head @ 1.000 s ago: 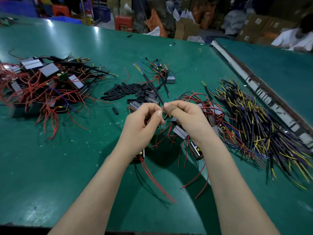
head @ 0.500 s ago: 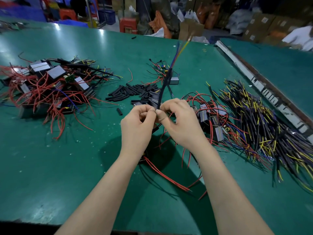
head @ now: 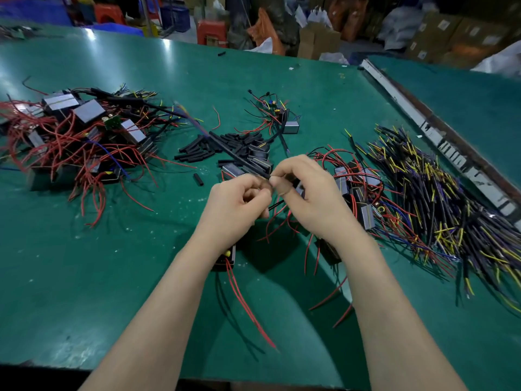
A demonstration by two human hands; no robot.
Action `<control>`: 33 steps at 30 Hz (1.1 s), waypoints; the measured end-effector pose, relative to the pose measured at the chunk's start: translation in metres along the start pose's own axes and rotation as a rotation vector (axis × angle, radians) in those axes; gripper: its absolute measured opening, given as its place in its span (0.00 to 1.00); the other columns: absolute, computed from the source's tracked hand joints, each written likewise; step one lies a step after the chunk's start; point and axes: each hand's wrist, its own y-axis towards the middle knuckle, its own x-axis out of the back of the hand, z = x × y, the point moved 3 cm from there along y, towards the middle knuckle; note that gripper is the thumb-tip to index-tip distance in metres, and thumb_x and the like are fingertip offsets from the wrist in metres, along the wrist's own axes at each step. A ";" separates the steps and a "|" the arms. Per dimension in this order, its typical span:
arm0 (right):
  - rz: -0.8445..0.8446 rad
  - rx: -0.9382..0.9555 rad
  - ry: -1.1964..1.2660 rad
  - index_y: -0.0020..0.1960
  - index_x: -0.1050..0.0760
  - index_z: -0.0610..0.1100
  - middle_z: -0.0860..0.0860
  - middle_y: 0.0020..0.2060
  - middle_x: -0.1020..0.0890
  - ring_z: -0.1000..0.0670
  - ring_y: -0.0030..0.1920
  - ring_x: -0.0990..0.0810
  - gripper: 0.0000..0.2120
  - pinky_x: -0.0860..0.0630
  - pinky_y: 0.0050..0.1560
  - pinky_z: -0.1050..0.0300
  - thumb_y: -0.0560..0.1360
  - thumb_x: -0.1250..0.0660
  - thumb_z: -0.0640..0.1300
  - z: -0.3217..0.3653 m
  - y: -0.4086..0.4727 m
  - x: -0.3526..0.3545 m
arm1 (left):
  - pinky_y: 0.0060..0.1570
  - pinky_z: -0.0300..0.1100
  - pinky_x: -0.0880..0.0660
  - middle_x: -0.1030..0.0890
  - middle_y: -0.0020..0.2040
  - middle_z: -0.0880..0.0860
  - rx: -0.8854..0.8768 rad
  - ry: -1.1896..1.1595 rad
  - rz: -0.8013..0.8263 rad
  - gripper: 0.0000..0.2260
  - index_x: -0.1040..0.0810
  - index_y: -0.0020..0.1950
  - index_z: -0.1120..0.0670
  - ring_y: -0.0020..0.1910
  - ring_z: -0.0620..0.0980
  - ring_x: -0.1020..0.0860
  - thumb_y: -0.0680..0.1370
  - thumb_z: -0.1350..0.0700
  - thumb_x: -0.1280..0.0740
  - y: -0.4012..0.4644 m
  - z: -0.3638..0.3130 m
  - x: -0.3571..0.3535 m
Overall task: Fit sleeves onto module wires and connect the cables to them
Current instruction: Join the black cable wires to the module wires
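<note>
My left hand (head: 235,208) and my right hand (head: 311,197) meet fingertip to fingertip above the green table (head: 84,277). Between them they pinch the near end of a black cable (head: 234,155), which slants up and left over the table, its far end blurred. A black module (head: 225,256) with red wires (head: 248,309) hangs below my left wrist. What my left fingers curl round is hidden. Loose black sleeves (head: 203,149) lie in a heap just beyond my hands.
A pile of modules with red wires (head: 76,134) fills the left. More modules (head: 358,193) lie right of my hands, beside a heap of black and yellow cables (head: 439,198). A metal rail (head: 439,136) marks the table's right edge. One sleeve (head: 198,179) lies alone.
The black cable, which stood nearly upright half a second ago, has swung down to the left. My hands have stayed together at the same spot.
</note>
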 end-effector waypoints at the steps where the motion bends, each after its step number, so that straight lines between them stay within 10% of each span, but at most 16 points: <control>1: 0.027 -0.070 0.071 0.49 0.23 0.42 0.56 0.43 0.24 0.61 0.46 0.27 0.03 0.31 0.51 0.65 0.78 0.35 0.40 -0.002 0.000 0.001 | 0.26 0.31 0.32 0.23 0.24 0.46 0.009 -0.038 0.036 0.07 0.23 0.38 0.52 0.23 0.41 0.32 0.75 0.61 0.36 0.000 0.000 0.000; 7: 0.181 -0.342 0.440 0.48 0.23 0.52 0.57 0.35 0.18 0.56 0.41 0.23 0.05 0.26 0.48 0.53 0.78 0.34 0.43 -0.012 -0.003 0.003 | 0.25 0.32 0.33 0.22 0.25 0.47 0.020 -0.082 0.212 0.10 0.24 0.38 0.53 0.23 0.43 0.32 0.75 0.66 0.37 -0.005 -0.004 -0.007; 16: 0.313 -0.286 0.672 0.53 0.23 0.49 0.59 0.38 0.19 0.58 0.41 0.25 0.09 0.27 0.48 0.66 0.80 0.41 0.42 -0.005 -0.007 0.010 | 0.27 0.31 0.33 0.24 0.25 0.48 0.011 -0.307 0.251 0.12 0.24 0.36 0.54 0.23 0.43 0.32 0.78 0.65 0.37 -0.006 -0.013 0.000; 33: -0.200 -0.322 0.428 0.55 0.18 0.44 0.49 0.48 0.17 0.53 0.52 0.20 0.09 0.26 0.59 0.56 0.76 0.32 0.39 0.016 -0.001 -0.018 | 0.31 0.30 0.32 0.23 0.28 0.46 -0.026 -0.623 -0.182 0.10 0.23 0.41 0.57 0.29 0.41 0.28 0.79 0.66 0.40 0.002 -0.006 0.001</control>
